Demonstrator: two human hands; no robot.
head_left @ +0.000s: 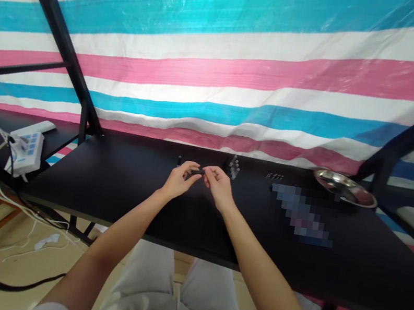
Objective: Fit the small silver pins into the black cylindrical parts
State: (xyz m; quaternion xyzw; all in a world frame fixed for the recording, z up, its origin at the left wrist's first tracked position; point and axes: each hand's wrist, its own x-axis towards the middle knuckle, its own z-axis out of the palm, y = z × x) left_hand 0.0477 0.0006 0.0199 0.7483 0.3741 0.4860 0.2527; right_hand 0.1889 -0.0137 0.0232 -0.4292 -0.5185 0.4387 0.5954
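Observation:
My left hand (180, 178) and my right hand (219, 184) meet over the middle of the black table. Between them is a small dark stick-like piece (195, 171), too small to name surely. The fingers of my left hand are closed round it, and my right fingertips pinch its right end. Just behind my left hand a small dark cylinder (179, 161) stands upright. Several small clear tubes (234, 168) are grouped behind my right hand. Farther right lie several tiny pale pieces (275, 176) in a cluster.
A round shiny metal tray (369, 201) sits at the table's (107, 180) back right. In front of it lies a pixelated long item (300, 215). A white power strip (28, 154) with cables is at the left. Black frame posts (63, 41) and a striped sheet (220, 78) stand behind.

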